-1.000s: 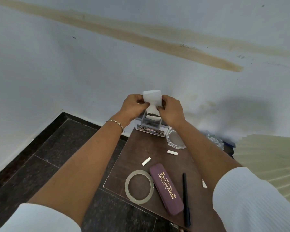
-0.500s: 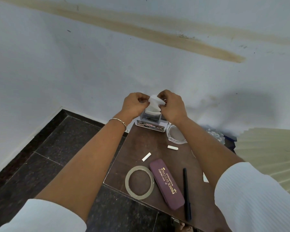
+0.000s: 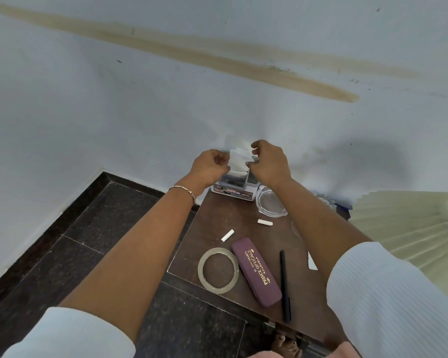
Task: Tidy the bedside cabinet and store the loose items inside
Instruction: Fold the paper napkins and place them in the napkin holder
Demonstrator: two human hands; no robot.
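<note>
On spectacle case (image 3: 256,272): "PRINCE OPTICALS"

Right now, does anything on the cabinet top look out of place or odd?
Yes. Two chalk pieces lie loose mid-top. The tape roll overhangs the cabinet edge. Both hands hold a tissue.

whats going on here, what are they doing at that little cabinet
A person has both hands, left hand and right hand, on a white tissue sticking up from a tissue box at the back of the brown cabinet top. Lying loose there: a tape roll, a maroon glasses case, a black pen, two chalk pieces and a glass ashtray.
</note>
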